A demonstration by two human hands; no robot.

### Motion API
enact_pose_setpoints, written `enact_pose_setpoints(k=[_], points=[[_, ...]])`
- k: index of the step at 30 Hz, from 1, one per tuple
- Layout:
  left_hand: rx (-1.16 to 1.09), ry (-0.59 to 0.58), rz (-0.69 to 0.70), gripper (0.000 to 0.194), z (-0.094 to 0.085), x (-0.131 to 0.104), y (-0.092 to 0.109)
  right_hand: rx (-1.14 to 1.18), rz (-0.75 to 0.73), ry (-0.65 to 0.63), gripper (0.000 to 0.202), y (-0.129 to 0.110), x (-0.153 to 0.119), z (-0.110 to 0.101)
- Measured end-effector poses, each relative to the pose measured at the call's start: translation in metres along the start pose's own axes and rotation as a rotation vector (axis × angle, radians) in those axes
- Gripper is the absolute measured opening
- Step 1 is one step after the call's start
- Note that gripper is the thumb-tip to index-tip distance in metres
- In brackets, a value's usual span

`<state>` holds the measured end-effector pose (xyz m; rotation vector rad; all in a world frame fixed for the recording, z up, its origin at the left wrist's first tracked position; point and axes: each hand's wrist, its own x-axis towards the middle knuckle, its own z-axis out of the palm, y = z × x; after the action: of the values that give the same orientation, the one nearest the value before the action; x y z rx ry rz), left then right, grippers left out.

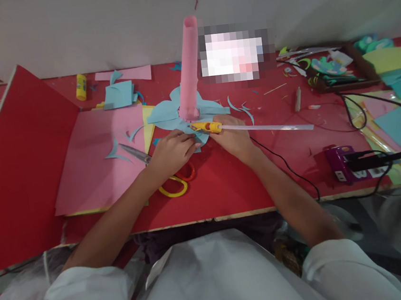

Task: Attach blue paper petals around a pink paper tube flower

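A pink paper tube stands nearly upright, leaning slightly, on a light-blue paper flower shape with wide petals. My right hand is closed around a yellow hot glue gun. A long clear glue stick sticks out of its back end to the right. The gun's nozzle is close to the tube's foot, by the front petal. My left hand has its fingers curled at the near edge of the blue paper, gripping it. Scissors with yellow and red handles lie partly under my left wrist.
Pink paper sheets with blue offcuts lie left, beside a raised red board. A yellow glue stick tube stands behind. At right are a purple power box, black cables and a brown tray of scraps.
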<state>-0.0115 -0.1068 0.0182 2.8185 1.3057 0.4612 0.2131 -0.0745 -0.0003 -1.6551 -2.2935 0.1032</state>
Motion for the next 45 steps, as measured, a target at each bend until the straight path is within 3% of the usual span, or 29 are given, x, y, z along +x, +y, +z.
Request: enact_pose_setpoints(k=[14, 24, 30, 45], points=[[-0.007, 0.004, 0.0, 0.042, 0.001, 0.0, 0.0, 0.016, -0.019, 0.002, 0.012, 0.001, -0.001, -0.001], [0.009, 0.005, 0.009, 0.044, 0.001, -0.001, 0.0, -0.019, 0.045, 0.005, 0.009, 0.003, -0.002, -0.011], [0.031, -0.034, -0.011, 0.042, -0.002, 0.0, 0.001, -0.015, -0.053, 0.027, 0.013, -0.004, -0.003, -0.005], [0.04, -0.021, 0.009, 0.042, -0.001, 0.0, 0.001, -0.034, -0.012, 0.019, 0.016, -0.001, -0.003, -0.005]])
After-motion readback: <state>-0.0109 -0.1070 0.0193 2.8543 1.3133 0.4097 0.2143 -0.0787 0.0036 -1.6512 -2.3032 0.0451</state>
